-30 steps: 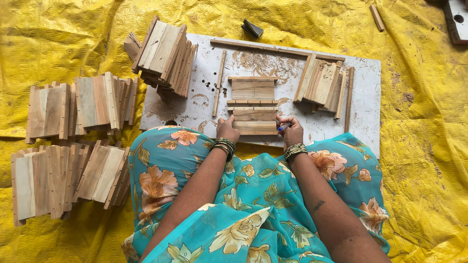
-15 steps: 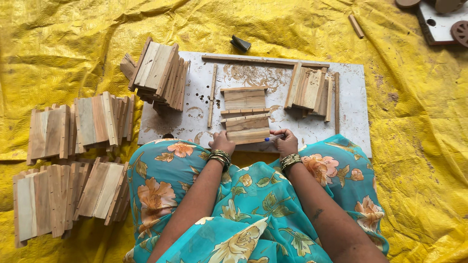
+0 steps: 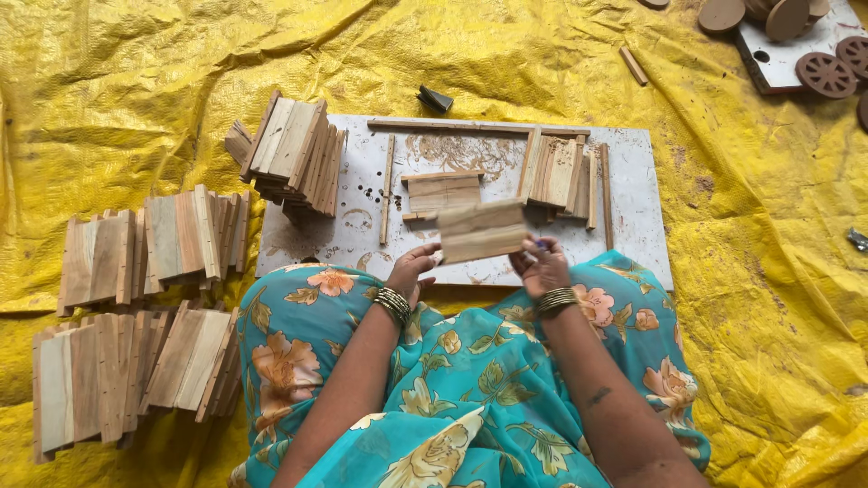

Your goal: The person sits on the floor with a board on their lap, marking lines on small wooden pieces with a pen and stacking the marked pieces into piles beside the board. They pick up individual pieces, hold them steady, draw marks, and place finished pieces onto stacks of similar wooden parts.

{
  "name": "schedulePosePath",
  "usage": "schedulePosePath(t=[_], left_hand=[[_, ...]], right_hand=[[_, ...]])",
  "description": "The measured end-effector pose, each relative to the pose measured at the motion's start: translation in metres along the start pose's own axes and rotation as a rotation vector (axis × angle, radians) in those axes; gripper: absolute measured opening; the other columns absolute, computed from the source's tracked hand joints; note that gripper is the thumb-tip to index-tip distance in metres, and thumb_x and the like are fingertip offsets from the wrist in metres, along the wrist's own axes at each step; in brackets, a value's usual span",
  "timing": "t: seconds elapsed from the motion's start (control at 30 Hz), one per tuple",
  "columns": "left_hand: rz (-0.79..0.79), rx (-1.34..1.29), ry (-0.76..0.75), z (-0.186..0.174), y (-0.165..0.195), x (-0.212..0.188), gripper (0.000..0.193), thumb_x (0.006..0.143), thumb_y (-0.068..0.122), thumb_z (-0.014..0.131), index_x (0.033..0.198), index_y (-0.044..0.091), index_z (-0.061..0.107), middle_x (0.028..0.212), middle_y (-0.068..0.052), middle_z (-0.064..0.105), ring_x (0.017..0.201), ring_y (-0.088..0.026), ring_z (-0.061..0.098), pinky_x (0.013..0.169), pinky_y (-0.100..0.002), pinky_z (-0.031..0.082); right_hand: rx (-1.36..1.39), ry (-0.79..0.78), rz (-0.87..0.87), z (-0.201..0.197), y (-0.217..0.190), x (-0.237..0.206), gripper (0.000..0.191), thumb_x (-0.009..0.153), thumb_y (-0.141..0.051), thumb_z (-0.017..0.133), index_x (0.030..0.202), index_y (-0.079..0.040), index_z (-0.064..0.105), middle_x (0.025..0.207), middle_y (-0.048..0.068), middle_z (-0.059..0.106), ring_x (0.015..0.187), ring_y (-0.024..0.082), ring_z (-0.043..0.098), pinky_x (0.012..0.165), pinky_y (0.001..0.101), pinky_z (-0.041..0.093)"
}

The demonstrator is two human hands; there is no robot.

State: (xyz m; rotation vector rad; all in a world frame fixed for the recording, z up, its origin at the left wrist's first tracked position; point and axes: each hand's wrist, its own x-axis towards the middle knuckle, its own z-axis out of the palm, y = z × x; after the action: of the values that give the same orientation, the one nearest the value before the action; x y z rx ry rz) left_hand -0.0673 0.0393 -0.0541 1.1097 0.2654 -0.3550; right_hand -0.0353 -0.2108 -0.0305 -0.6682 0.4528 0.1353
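Observation:
My left hand [image 3: 414,271] and my right hand [image 3: 539,267] hold a small panel of joined wooden slats [image 3: 481,231] by its two ends, lifted above the near edge of a white board [image 3: 633,217]. The right hand also seems to pinch a small blue thing, mostly hidden. Behind the lifted panel a second slat assembly [image 3: 443,193] lies flat on the board. Both wrists wear bangles.
Stacks of wooden slats stand on the board at the left [image 3: 294,154] and the right [image 3: 561,173]. More slat piles [image 3: 154,244] lie on the yellow tarp [image 3: 136,81] to my left. Wooden wheels [image 3: 823,74] sit at the far right, a dark small tool [image 3: 436,98] behind the board.
The slat panel that lay on the board under both hands has been lifted off it and is now held up, tilted. The view has shifted downwards.

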Motion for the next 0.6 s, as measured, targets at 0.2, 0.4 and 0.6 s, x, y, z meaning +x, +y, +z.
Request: schedulePosePath(t=[0.2,0.4,0.6], left_hand=[[-0.042,-0.111,0.031,0.002,0.007,-0.025,0.035,0.094,0.020,0.064,0.127,0.012,0.067,0.109,0.002,0.067,0.091,-0.011,0.061,0.079,-0.031,0.051],[0.003,-0.079,-0.013,-0.001,-0.005,-0.022,0.032,0.094,0.019,0.064,0.124,0.010,0.068,0.106,-0.001,0.069,0.089,-0.012,0.065,0.079,-0.030,0.052],[0.027,-0.079,-0.025,-0.002,-0.010,-0.033,0.028,0.097,0.016,0.063,0.124,0.008,0.068,0.104,-0.003,0.070,0.087,-0.012,0.066,0.078,-0.029,0.053]], right_hand=[[0.323,0.028,-0.182,-0.034,-0.080,-0.006,0.030,0.087,0.009,0.074,0.096,-0.015,0.058,0.106,0.010,0.071,0.101,0.032,0.070,0.093,0.0516,0.062],[0.378,0.161,-0.300,-0.057,-0.115,-0.022,0.034,0.085,0.011,0.073,0.094,-0.017,0.058,0.106,0.008,0.069,0.100,0.032,0.069,0.092,0.0553,0.058],[0.511,0.103,-0.281,-0.062,-0.117,-0.024,0.034,0.084,0.014,0.074,0.096,-0.015,0.059,0.108,0.012,0.069,0.103,0.036,0.070,0.094,0.0561,0.058]])
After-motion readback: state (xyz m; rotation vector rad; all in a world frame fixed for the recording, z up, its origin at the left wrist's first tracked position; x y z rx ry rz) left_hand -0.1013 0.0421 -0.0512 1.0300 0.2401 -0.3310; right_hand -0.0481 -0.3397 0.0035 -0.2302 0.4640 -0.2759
